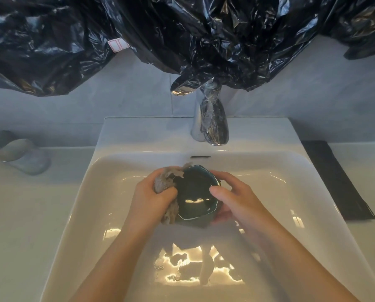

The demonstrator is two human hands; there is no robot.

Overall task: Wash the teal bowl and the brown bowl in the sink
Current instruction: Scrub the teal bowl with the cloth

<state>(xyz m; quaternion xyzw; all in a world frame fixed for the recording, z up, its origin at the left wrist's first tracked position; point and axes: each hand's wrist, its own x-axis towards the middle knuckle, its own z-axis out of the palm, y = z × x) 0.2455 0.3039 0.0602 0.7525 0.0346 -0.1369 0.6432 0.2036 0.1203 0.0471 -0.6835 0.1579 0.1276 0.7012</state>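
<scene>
Black plastic (182,29) hangs behind sink (291,168) | over sink: right hand (236,199) grips teal bowl (195,192), left hand (149,201) clutches cloth (163,182) | black mat (339,182) right of sink

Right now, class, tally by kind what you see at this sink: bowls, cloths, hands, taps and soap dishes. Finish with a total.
Bowls: 1, the teal bowl
Cloths: 1, the grey cloth
Hands: 2, the left hand gripping the cloth, the right hand holding the bowl
Taps: 1, the chrome tap
Soap dishes: 1, the soap dish
Total: 6
</scene>
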